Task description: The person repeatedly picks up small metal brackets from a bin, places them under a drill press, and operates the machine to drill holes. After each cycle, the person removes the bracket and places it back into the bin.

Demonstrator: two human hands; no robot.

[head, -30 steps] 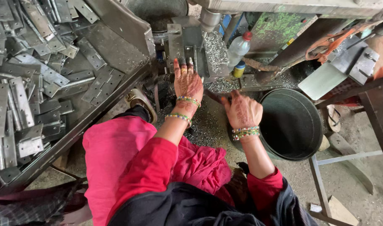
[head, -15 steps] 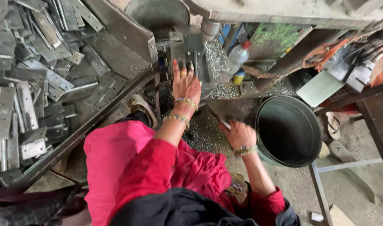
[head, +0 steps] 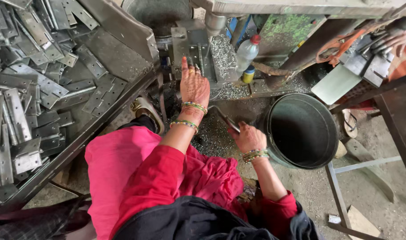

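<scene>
Head view. My left hand [head: 194, 86], centre of the frame: fingers spread flat and reaching up onto the grey metal machine block [head: 192, 42]; it sits as it did half a second ago. My right hand [head: 248, 137], lower centre right: closed in a fist around a thin metal rod [head: 223, 117] that slants up and left from it. A second ago this hand lay open, palm down, higher up beside the bucket; it has since dropped and closed.

Black round bucket [head: 302, 131]: just right of my right hand. Floor [head: 214, 138]: bare, strewn with bright metal shavings. Worktop tray [head: 118, 38], upper left: heaped with flat steel hinge plates [head: 29, 89]. Plastic bottle with red cap [head: 246, 52]: upper centre, beside the machine.
</scene>
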